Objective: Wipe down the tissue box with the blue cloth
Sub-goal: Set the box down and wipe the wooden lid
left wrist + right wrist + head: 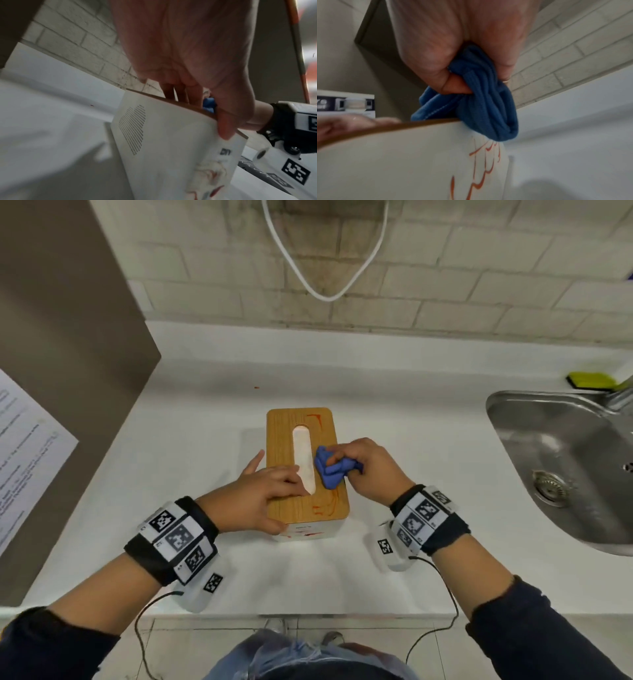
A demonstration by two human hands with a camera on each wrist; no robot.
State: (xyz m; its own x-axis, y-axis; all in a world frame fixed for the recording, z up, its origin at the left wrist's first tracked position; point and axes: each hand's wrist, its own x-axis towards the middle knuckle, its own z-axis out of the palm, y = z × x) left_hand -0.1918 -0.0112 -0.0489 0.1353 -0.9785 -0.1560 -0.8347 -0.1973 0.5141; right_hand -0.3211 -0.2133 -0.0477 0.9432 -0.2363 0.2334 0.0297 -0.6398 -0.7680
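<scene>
Tissue box (307, 470) upright, long axis away from person.

My left hand (265, 494) lies flat, fingers straight and pressed down, thumb hooked over the near edge beneath it. My right hand (364, 469), just beside it, is fisted, fingers and thumb curled tight around a bunched wad. Both forearms reach forward, sleeves pushed back, each wrist wrapped in a marker-covered band.
</scene>
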